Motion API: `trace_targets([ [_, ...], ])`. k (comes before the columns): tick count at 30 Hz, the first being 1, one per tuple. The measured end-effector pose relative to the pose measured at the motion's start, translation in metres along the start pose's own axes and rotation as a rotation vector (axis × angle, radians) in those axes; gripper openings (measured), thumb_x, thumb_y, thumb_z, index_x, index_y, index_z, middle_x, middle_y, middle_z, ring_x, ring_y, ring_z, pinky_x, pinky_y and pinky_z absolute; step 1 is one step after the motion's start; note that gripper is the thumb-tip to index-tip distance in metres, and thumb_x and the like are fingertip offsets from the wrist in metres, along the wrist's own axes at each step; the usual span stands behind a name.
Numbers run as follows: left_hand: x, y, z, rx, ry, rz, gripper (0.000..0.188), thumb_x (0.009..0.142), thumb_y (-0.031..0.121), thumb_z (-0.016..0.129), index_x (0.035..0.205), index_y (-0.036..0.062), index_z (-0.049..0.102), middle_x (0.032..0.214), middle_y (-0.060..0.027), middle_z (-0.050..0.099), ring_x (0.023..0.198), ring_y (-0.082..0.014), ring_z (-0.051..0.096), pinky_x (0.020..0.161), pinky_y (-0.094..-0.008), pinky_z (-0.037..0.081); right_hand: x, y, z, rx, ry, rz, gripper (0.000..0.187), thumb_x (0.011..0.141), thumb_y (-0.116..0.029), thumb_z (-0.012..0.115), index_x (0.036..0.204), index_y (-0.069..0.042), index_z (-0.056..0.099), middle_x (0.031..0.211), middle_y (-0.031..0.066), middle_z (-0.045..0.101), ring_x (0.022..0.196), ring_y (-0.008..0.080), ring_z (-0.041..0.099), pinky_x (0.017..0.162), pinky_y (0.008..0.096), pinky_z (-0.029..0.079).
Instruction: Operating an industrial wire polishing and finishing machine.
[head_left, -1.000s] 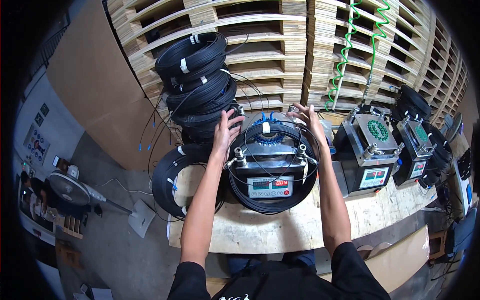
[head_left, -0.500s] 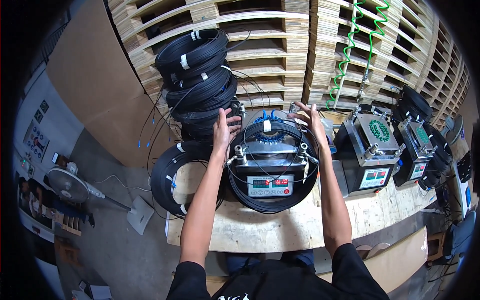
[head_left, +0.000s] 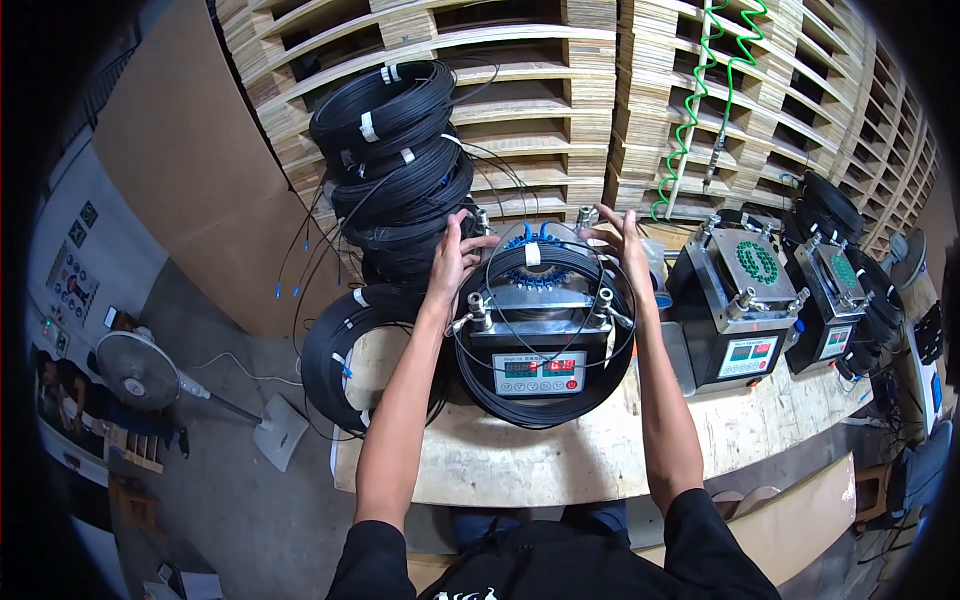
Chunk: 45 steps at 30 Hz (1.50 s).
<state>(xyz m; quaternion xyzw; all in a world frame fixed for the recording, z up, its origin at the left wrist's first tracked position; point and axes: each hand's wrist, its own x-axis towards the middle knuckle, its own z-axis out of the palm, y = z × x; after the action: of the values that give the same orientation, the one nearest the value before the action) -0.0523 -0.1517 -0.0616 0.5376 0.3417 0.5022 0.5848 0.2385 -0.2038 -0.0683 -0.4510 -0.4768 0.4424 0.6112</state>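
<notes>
A coil of black cable leans around the front of a metal bench machine, encircling its lit panel. A white band wraps the coil's top, with blue connectors just above it. Behind the band, a ring of blue connectors sits on the machine's top plate. My left hand is at the coil's upper left, fingers spread and thumb up. At its upper right is my right hand, its fingers also apart and pointing inward. Neither hand is closed around the cable.
Left of the machine rise stacked black cable coils, and another coil lies at the table's left edge. Two similar machines with green-patterned tops stand right. Wooden pallets line the back; green spiral hoses hang there. A fan stands left.
My left hand has shifted slightly right, its fingers reaching farther toward the coil's top. My right hand and the coil are almost where they were. One green hose has swung left.
</notes>
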Motion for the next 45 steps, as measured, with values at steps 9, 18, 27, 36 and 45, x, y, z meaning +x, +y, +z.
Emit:
trace_targets([
  [9, -0.007, 0.0, 0.002, 0.036, 0.185, 0.003, 0.078, 0.103, 0.064, 0.033, 0.158, 0.0088, 0.022, 0.131, -0.0194, 0.063, 0.096, -0.022, 0.065, 0.092, -0.0356, 0.053, -0.004, -0.007, 0.007, 0.111, -0.095, 0.01, 0.082, 0.1, -0.073, 0.021, 0.153, -0.015, 0.042, 0.118, 0.0126, 0.071, 0.095, 0.0177, 0.06, 0.088, 0.0312, 0.044],
  [18, -0.011, 0.012, 0.013, 0.133, -0.012, 0.018, 0.078, 0.104, 0.063, 0.027, 0.161, 0.0126, 0.009, 0.129, -0.0194, 0.064, 0.111, -0.0305, 0.063, 0.105, -0.0405, 0.045, 0.001, 0.004, 0.0, 0.037, 0.032, -0.039, 0.084, 0.098, -0.076, 0.021, 0.153, -0.016, 0.041, 0.119, 0.0139, 0.07, 0.084, 0.0173, 0.061, 0.076, 0.0286, 0.047],
  [27, -0.007, -0.001, 0.0, 0.028, 0.13, -0.021, 0.076, 0.103, 0.064, 0.034, 0.158, 0.0143, 0.021, 0.12, -0.0202, 0.064, 0.092, -0.023, 0.065, 0.088, -0.0349, 0.053, -0.004, -0.006, 0.004, -0.032, -0.045, 0.006, 0.085, 0.099, -0.075, 0.021, 0.153, -0.014, 0.042, 0.113, 0.0153, 0.071, 0.093, 0.0192, 0.063, 0.088, 0.0336, 0.046],
  [36, -0.01, 0.004, 0.005, 0.0, 0.054, 0.03, 0.074, 0.104, 0.062, 0.034, 0.159, 0.0153, 0.021, 0.132, -0.0236, 0.06, 0.101, -0.0287, 0.067, 0.095, -0.0372, 0.051, -0.007, -0.003, 0.004, 0.121, -0.02, 0.038, 0.08, 0.098, -0.075, 0.021, 0.155, -0.022, 0.039, 0.132, 0.0158, 0.062, 0.107, 0.0241, 0.058, 0.087, 0.0328, 0.044],
  [45, -0.008, 0.002, 0.002, 0.056, 0.026, -0.038, 0.068, 0.105, 0.059, 0.037, 0.145, 0.0049, 0.047, 0.109, -0.0148, 0.069, 0.091, -0.019, 0.066, 0.084, -0.0308, 0.053, -0.003, 0.003, -0.001, 0.056, 0.018, 0.002, 0.077, 0.1, -0.071, 0.029, 0.149, -0.015, 0.047, 0.102, 0.0076, 0.069, 0.083, 0.0132, 0.058, 0.071, 0.0252, 0.044],
])
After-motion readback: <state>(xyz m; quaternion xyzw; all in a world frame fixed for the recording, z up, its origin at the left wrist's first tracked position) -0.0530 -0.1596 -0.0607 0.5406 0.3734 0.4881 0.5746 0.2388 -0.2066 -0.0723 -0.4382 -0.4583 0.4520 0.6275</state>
